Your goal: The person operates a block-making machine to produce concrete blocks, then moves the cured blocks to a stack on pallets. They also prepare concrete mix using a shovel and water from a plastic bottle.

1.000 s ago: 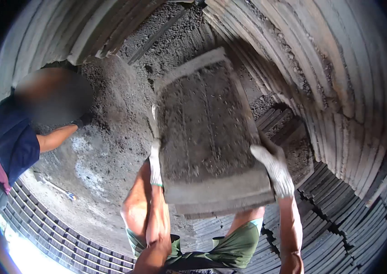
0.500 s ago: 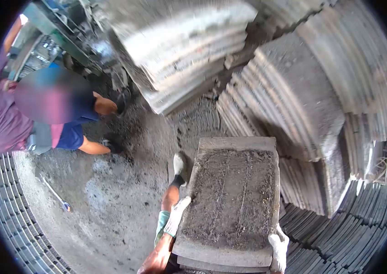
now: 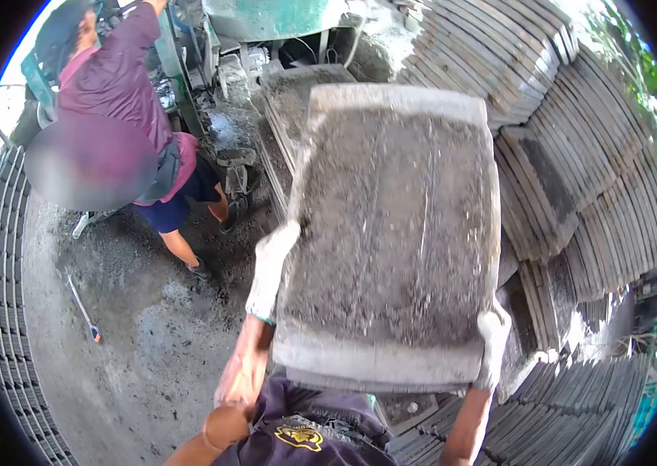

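Observation:
A flat grey board (image 3: 394, 233), its middle caked with dark grit and its two ends barer, is held up in front of my body. Along its near end a second thin edge shows underneath, so it may be more than one board. White gloves cover both hands. My left hand (image 3: 272, 260) grips the board's left edge, and my right hand (image 3: 493, 342) is closed around the lower right edge. The fingers under the board are hidden. Behind its far left corner lies a stack of similar boards (image 3: 286, 159).
Tall stacks of boards (image 3: 491, 58) lean at the right, with more rows (image 3: 546, 419) low at the right. A co-worker (image 3: 123, 101) stands at the left near a green machine (image 3: 266, 19). A long-handled tool (image 3: 82, 309) lies on the floor; grey blocks (image 3: 2, 311) line the left.
The board has come up higher and closer to me, still in both hands. My view has turned, and the co-worker now stands more upright with an arm raised toward the machine.

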`<state>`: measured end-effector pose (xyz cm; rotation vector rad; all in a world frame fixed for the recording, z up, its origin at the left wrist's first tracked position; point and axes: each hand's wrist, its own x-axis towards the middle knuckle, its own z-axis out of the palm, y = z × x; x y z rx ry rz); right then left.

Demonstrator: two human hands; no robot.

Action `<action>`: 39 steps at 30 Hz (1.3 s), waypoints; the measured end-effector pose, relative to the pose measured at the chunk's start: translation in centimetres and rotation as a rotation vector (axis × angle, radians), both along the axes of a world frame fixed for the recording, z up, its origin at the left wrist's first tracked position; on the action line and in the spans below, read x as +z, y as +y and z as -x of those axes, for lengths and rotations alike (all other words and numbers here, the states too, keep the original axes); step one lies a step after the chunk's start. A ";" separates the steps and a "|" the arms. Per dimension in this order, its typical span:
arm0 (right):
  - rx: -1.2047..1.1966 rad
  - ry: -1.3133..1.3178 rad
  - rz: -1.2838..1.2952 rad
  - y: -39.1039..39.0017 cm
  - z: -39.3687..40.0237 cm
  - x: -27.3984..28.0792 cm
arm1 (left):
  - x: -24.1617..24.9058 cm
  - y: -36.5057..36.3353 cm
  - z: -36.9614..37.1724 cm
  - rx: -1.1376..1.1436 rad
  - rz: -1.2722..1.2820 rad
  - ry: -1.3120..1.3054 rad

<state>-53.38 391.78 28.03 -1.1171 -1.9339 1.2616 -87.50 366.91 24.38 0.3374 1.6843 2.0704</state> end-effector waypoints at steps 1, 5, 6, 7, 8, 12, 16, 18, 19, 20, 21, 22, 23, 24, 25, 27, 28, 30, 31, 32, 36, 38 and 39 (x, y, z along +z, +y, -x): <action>0.033 0.062 0.055 3.2 2.2 -0.9 | 1.8 1.2 2.5 0.051 -0.029 -0.094; 0.340 0.129 -0.120 11.3 20.1 5.5 | 6.1 6.3 15.1 0.150 -0.039 0.109; 0.243 0.359 0.175 11.3 25.2 6.8 | 7.3 7.8 17.8 0.154 -0.039 0.145; 0.292 0.300 0.323 12.5 29.6 8.3 | 7.7 9.3 20.6 0.163 -0.002 0.246; 0.342 0.234 0.467 13.7 33.6 9.2 | 7.4 10.6 22.9 0.173 0.035 0.343; 0.439 -0.354 -0.433 18.9 43.6 1.8 | 2.6 15.5 25.6 0.305 0.240 0.050; 0.361 0.140 0.005 19.6 46.9 -1.0 | 0.2 15.1 26.7 0.294 0.120 0.050; 0.378 0.120 -0.048 18.1 46.6 -1.6 | -5.1 13.9 28.0 0.352 0.046 0.103; 0.319 0.135 -0.045 17.4 46.4 -2.0 | -4.2 13.1 27.2 0.299 -0.008 0.045; 0.252 0.072 -0.105 17.4 45.7 -2.6 | -10.0 13.0 28.6 0.265 -0.060 0.140; 0.204 0.094 -0.061 17.3 45.1 -3.5 | -9.6 13.3 28.4 0.277 -0.023 0.095; 0.155 0.115 -0.017 17.2 44.8 -4.4 | -9.1 13.7 28.2 0.290 0.014 0.050; 0.123 0.241 -0.031 17.0 45.0 -6.0 | -12.4 13.8 29.1 0.250 0.078 0.189; 0.080 0.240 -0.041 16.6 45.4 -6.0 | -12.1 14.5 29.1 0.265 -0.008 0.052; 0.061 0.278 0.013 16.4 46.0 -5.9 | -10.8 15.2 29.1 0.281 -0.092 -0.085; 0.007 0.334 0.021 16.9 47.4 -6.6 | -11.1 16.1 30.1 0.283 -0.153 -0.184; 0.001 0.309 0.007 17.2 48.1 -6.4 | -12.0 16.3 31.0 0.269 -0.131 -0.145; -0.010 0.259 -0.018 18.3 49.4 -6.1 | -13.2 16.9 32.5 0.256 -0.046 0.037; -0.011 0.222 -0.081 19.6 50.4 -6.4 | -13.4 17.3 33.0 0.267 0.017 0.178; -0.015 0.203 -0.115 20.8 50.8 -6.4 | -16.7 17.6 35.3 0.269 0.065 0.332; 0.002 0.258 -0.115 24.5 53.2 -6.1 | -15.6 23.7 39.1 0.320 0.178 0.814; 0.040 0.235 -0.182 28.3 53.9 -8.6 | -12.4 26.5 39.2 0.218 -0.096 0.177; 0.082 0.246 -0.123 29.2 53.9 -8.4 | -11.6 27.0 39.0 0.218 -0.140 0.051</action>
